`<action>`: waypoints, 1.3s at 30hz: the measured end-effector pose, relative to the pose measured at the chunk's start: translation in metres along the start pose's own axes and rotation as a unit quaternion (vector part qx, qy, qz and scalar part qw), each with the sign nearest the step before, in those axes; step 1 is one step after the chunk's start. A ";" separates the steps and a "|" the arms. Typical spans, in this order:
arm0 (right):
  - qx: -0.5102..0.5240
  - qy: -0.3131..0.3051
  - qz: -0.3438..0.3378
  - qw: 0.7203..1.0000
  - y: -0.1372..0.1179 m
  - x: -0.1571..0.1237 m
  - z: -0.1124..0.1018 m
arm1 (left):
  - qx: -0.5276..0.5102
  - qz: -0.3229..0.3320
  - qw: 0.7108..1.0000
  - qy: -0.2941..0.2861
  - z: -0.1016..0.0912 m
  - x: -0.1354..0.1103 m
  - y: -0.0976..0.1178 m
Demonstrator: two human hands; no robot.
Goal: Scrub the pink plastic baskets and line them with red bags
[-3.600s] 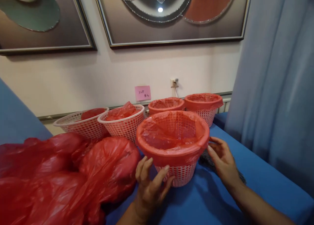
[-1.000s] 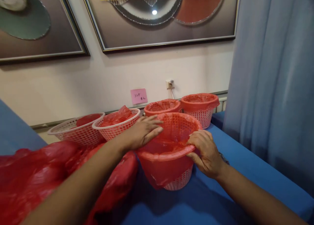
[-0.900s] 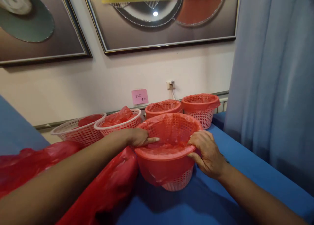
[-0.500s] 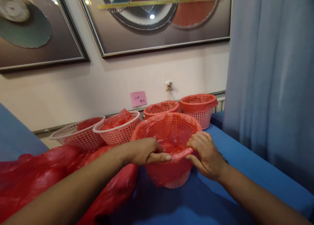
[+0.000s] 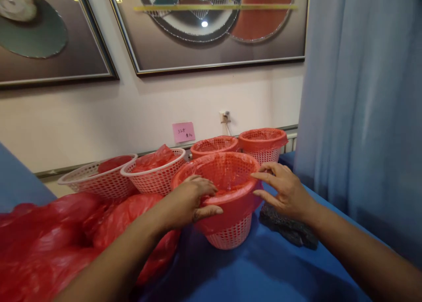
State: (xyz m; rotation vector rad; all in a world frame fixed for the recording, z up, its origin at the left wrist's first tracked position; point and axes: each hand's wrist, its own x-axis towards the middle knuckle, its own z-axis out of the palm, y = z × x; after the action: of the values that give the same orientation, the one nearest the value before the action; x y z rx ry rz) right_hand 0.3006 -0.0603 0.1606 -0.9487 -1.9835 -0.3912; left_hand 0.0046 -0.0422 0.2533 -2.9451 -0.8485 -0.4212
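A white mesh basket (image 5: pixel 230 235) stands in front of me, with a red plastic bag (image 5: pixel 227 209) lining it and folded down over its rim. At the near left of that rim is my left hand (image 5: pixel 193 201), fingers curled over the inside and thumb outside, gripping the edge. My right hand (image 5: pixel 283 190) is at the right side of the rim, its fingers and thumb apart and the fingertips close to the edge. Whether those fingertips touch the bag I cannot tell. Below the right hand lies a dark, crumpled-looking object (image 5: pixel 288 227).
A heap of red plastic bags (image 5: pixel 49 231) covers the left. Behind are two white baskets (image 5: pixel 154 179) (image 5: pixel 99 183) with red plastic inside, and two lined baskets (image 5: pixel 214 147) (image 5: pixel 263 152). A blue cloth (image 5: pixel 224 275) covers the table; a curtain (image 5: pixel 359 95) hangs on the right.
My right hand has let go of the rim and opened to the right. The bag's folded edge sits higher at the front, showing more white mesh. The dark object has come into view.
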 end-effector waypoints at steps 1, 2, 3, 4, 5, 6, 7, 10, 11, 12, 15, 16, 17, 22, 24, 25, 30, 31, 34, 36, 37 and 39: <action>0.007 -0.031 0.019 0.999 0.005 0.002 -0.004 | 0.014 0.001 1.000 0.027 0.001 -0.002 0.004; 0.020 -0.070 0.040 0.997 0.009 0.005 -0.006 | 0.024 -0.005 0.998 0.065 0.003 -0.005 0.009; 0.036 -0.112 0.061 0.991 0.013 0.008 -0.007 | 0.023 -0.013 0.993 0.116 0.006 -0.009 0.016; 0.057 -0.154 0.080 0.983 0.018 0.011 -0.006 | 0.013 -0.023 0.983 0.184 0.013 -0.013 0.023; 0.082 -0.190 0.095 0.974 0.021 0.014 -0.005 | -0.005 -0.030 0.965 0.259 0.021 -0.019 0.030; 0.108 -0.217 0.105 0.964 0.025 0.017 -0.002 | -0.029 -0.036 0.941 0.336 0.032 -0.025 0.037; 0.134 -0.233 0.111 0.957 0.028 0.019 0.001 | -0.057 -0.034 0.912 0.405 0.045 -0.031 0.043; 0.180 -0.214 0.120 0.953 0.034 0.019 0.006 | -0.099 -0.027 0.862 0.496 0.087 -0.051 0.051; 0.180 -0.192 0.121 0.957 0.036 0.018 0.004 | -0.098 -0.029 0.866 0.489 0.099 -0.057 0.051; 0.175 -0.166 0.122 0.963 0.037 0.015 0.000 | -0.093 -0.031 0.873 0.479 0.109 -0.062 0.048; 0.132 -0.090 0.130 0.979 0.037 0.008 -0.026 | -0.081 -0.039 0.879 0.467 0.128 -0.074 0.038; 0.115 -0.065 0.135 0.982 0.037 0.006 -0.038 | -0.082 -0.044 0.880 0.466 0.131 -0.076 0.034; 0.098 -0.039 0.143 0.984 0.038 0.004 -0.052 | -0.082 -0.050 0.882 0.461 0.134 -0.077 0.030; 0.036 0.094 0.193 0.976 0.045 -0.007 -0.117 | -0.066 -0.071 0.917 0.387 0.157 -0.075 0.008; 0.013 0.116 0.218 0.969 0.054 -0.016 -0.134 | -0.073 -0.081 0.929 0.353 0.174 -0.074 -0.001; -0.007 0.116 0.234 0.965 0.060 -0.022 -0.140 | -0.081 -0.090 0.933 0.338 0.184 -0.074 -0.005; -0.121 0.053 0.318 0.939 0.109 -0.070 -0.140 | -0.150 -0.163 0.944 0.245 0.224 -0.081 -0.020; -0.130 0.040 0.332 0.933 0.119 -0.080 -0.136 | -0.166 -0.175 0.945 0.223 0.229 -0.083 -0.022; -0.146 0.015 0.372 0.916 0.146 -0.103 -0.121 | -0.206 -0.210 0.940 0.170 0.240 -0.089 -0.028; -0.141 0.010 0.404 0.904 0.158 -0.111 -0.114 | -0.227 -0.236 0.935 0.140 0.244 -0.092 -0.031; -0.133 0.012 0.420 0.898 0.163 -0.112 -0.112 | -0.236 -0.247 0.931 0.126 0.245 -0.092 -0.032; -0.109 0.018 0.446 0.888 0.169 -0.112 -0.108 | -0.253 -0.263 0.925 0.105 0.247 -0.093 -0.034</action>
State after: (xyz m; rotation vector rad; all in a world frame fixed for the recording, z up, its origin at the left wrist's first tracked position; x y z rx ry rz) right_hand 0.5262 -0.0649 0.1162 -1.8434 -1.2797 -0.0957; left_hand -0.0278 -0.0318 -0.0105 -2.9536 -1.7221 -1.1145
